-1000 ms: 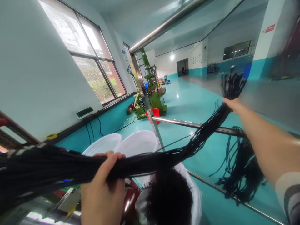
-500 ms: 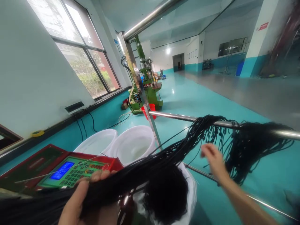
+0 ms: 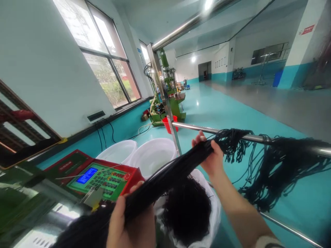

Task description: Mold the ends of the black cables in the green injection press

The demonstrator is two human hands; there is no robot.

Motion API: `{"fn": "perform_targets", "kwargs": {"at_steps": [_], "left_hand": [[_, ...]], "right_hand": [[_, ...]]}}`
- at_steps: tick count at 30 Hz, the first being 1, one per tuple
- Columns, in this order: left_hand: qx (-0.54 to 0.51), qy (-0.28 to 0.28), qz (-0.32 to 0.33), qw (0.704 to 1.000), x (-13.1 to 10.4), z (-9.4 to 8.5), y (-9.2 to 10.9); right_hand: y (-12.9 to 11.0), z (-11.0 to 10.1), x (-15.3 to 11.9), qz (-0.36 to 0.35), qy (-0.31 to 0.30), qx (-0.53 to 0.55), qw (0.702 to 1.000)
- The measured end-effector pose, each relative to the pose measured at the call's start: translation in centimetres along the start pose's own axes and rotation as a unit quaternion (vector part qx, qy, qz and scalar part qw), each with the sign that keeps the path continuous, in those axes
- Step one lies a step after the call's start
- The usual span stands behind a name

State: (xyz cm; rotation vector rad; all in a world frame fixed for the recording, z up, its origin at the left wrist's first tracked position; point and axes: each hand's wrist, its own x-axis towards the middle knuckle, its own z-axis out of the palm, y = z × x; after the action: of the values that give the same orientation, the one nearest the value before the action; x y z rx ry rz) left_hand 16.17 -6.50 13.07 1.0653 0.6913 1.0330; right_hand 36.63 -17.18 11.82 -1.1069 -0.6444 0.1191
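A thick bundle of black cords [image 3: 165,175] runs from the lower left up to a steel rail. My left hand [image 3: 131,213] is wrapped round its lower part from beneath. Farther up, close to the rail, my right hand [image 3: 210,155] grips the same bundle between thumb and fingers. Its far end hangs over the steel rail [image 3: 201,128] in a cluster of small dark tips. Another mass of black cords [image 3: 281,165] drapes over the rail on the right. Below the bundle, a white-lined bin [image 3: 216,213] holds a heap of short black pieces.
Left of my hands stands a red and green control panel [image 3: 108,181] with a lit blue screen. Two white tubs [image 3: 155,155] sit behind it. A steel post [image 3: 165,86] rises beyond, near a green machine [image 3: 178,106] and a red bucket [image 3: 167,124].
My right hand, held free near the rail before, has moved left and closed round the bundle. The bundle is drawn narrower and straighter. The view has shifted slightly left.
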Motion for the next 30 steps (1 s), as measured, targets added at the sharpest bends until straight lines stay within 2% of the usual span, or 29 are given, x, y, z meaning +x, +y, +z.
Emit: {"fn": "perform_targets", "kwargs": {"at_steps": [2,4,5,8,10,12,14,17,21,25,30], "left_hand": [[-0.09,-0.013,-0.127,0.988,-0.9,1.2,-0.4],[-0.136,-0.065,-0.244,0.958,-2.0,2.1,-1.7],[-0.138,-0.095,-0.278,0.946,-2.6,2.5,-2.8],[-0.108,-0.158,-0.368,0.91,-5.4,3.5,-7.5],[-0.078,-0.247,-0.477,0.84,-7.6,3.9,-11.0],[-0.079,-0.276,-0.475,0.832,-9.2,3.9,-13.6],[-0.069,-0.263,-0.454,0.849,-9.7,3.4,-15.2],[-0.036,-0.274,-0.452,0.848,-8.4,2.3,-15.9],[-0.016,-0.292,-0.456,0.841,-6.6,1.3,-16.7],[0.009,-0.288,-0.466,0.837,-6.9,1.2,-17.7],[0.024,-0.286,-0.48,0.829,-7.6,0.6,-17.7]], "right_hand": [[-1.8,-0.6,1.8,0.009,0.007,0.152,0.988],[-3.4,-1.6,3.6,0.024,-0.037,0.283,0.958],[-4.0,-2.3,4.4,0.034,-0.068,0.325,0.943],[-5.1,-4.7,6.4,0.06,-0.141,0.343,0.927],[-4.9,-6.6,7.5,0.083,-0.169,0.293,0.937],[-3.9,-8.7,8.5,0.116,-0.173,0.235,0.949],[-2.5,-10.9,9.3,0.143,-0.159,0.2,0.956],[-0.1,-14.3,9.7,0.154,-0.126,0.193,0.961],[3.2,-17.7,8.8,0.171,-0.093,0.178,0.965],[5.7,-19.4,7.2,0.219,-0.083,0.129,0.964],[6.7,-20.2,5.7,0.232,-0.022,0.06,0.971]]}}
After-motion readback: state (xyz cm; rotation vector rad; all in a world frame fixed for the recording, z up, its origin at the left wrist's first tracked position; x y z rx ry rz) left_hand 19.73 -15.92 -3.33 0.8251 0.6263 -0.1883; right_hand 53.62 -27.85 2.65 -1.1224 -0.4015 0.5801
